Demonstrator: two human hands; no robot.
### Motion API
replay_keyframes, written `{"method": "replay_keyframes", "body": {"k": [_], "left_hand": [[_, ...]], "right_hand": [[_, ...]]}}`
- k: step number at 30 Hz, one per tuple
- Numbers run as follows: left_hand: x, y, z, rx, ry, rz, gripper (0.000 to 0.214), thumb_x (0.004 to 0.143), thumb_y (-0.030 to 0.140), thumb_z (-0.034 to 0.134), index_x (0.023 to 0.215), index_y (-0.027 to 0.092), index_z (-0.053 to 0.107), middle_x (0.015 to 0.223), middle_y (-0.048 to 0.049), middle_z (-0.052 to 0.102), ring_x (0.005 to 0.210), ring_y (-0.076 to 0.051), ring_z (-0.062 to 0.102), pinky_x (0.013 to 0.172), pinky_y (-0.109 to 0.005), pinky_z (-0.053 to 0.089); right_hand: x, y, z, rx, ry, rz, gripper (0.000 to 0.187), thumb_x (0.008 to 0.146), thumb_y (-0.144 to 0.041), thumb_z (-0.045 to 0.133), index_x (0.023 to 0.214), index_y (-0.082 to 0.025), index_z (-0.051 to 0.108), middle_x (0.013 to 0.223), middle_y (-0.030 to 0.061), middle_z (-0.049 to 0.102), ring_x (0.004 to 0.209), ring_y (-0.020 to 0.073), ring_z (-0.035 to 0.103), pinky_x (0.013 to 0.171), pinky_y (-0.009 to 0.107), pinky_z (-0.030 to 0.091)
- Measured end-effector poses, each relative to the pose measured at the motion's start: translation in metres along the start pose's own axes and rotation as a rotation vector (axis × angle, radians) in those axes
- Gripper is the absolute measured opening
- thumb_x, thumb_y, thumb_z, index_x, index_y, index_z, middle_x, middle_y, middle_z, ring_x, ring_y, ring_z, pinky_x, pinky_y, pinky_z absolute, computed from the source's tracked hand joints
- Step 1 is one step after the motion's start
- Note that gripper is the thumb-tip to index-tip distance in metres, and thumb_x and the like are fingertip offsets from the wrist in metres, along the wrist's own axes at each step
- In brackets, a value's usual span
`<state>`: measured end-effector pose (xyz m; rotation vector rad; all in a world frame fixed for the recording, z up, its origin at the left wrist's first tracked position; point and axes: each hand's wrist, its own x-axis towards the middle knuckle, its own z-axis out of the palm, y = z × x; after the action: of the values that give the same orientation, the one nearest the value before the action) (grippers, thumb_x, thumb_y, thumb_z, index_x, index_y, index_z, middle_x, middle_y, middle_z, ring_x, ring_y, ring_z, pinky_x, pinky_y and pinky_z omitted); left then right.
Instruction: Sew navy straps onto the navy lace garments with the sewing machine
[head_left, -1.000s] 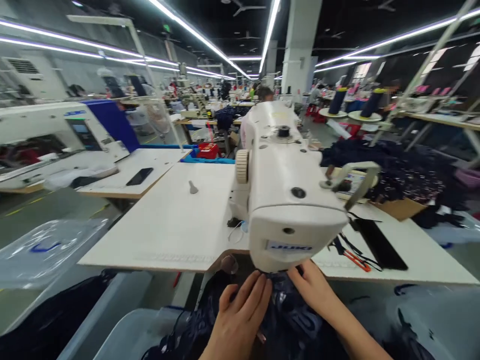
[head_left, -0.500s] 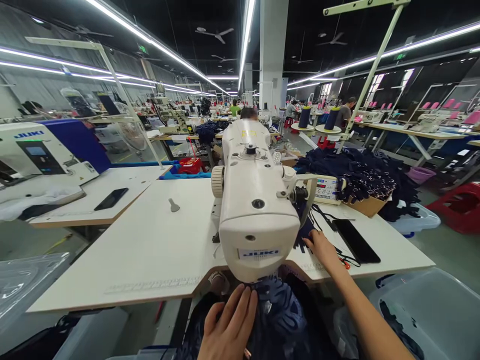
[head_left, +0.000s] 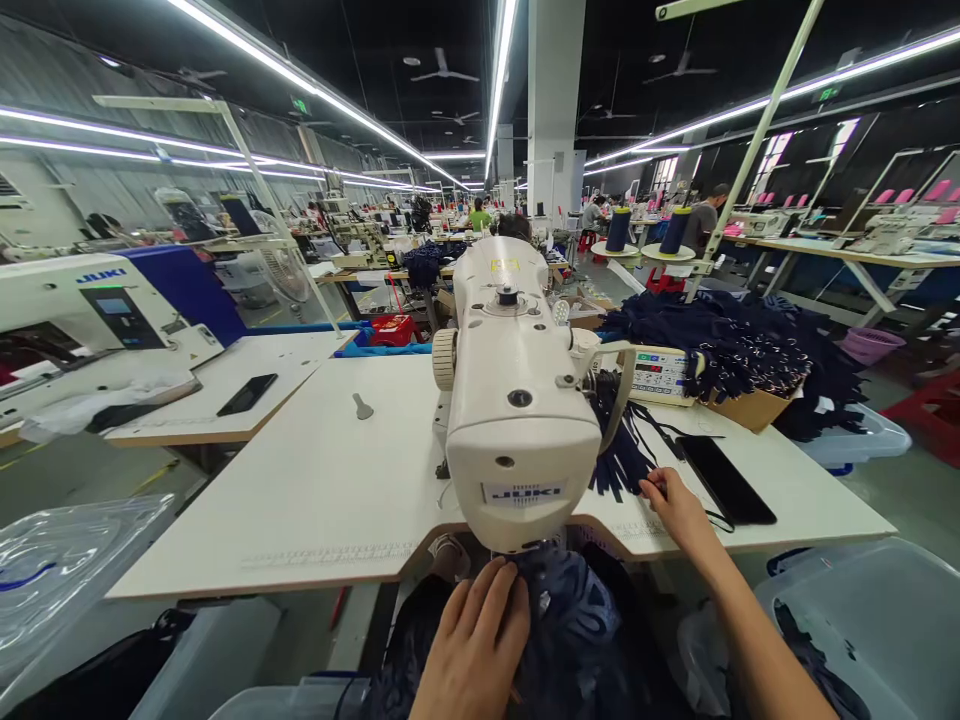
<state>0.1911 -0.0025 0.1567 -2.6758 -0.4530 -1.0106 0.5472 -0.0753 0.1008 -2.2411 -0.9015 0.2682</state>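
Observation:
A white JUKI sewing machine (head_left: 517, 400) stands on a white table (head_left: 330, 490) right in front of me. Dark navy lace fabric (head_left: 577, 630) lies under its head. My left hand (head_left: 476, 645) rests flat on that fabric, fingers stretched toward the needle. My right hand (head_left: 675, 505) is out on the table to the right of the machine, fingers curled at a bundle of navy fabric strips (head_left: 622, 455), next to a black phone (head_left: 726, 480). What the fingers pinch is hidden.
A cardboard box heaped with navy pieces (head_left: 742, 350) and a control panel (head_left: 658, 375) sit at the right rear. Plastic bins (head_left: 862, 620) stand low right and left. Another JUKI machine (head_left: 97, 300) and a second phone (head_left: 247, 394) are left. People work at distant tables.
My right hand left the fabric under the machine head and reached out to the table beside the navy strips, then drew slightly right. The left hand stayed on the fabric. The view rose.

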Motion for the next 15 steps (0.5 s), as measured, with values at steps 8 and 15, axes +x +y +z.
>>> {"method": "replay_keyframes", "body": {"k": [8,15], "left_hand": [[0.005,-0.001,-0.023,-0.049,-0.217,0.12,0.017,0.091,0.025,0.05,0.082,0.018,0.062,0.139,-0.0123,0.053,0.132,-0.025,0.045,0.102,-0.03,0.046],[0.017,0.0,-0.038,-0.097,-0.284,0.062,0.083,0.083,0.071,0.054,0.137,0.008,0.047,0.129,-0.0169,0.061,0.117,-0.027,0.057,0.09,-0.031,0.052]], "right_hand": [[-0.034,0.009,-0.014,0.233,-0.027,0.055,0.036,0.089,-0.053,0.036,0.082,-0.023,0.054,0.085,0.0121,0.067,0.083,0.0298,0.064,0.076,0.043,0.046],[-0.092,-0.025,-0.008,0.729,-0.412,0.112,0.04,0.086,-0.057,0.057,0.095,-0.02,0.07,0.092,0.0083,0.071,0.084,0.0228,0.066,0.073,0.035,0.052]]}}
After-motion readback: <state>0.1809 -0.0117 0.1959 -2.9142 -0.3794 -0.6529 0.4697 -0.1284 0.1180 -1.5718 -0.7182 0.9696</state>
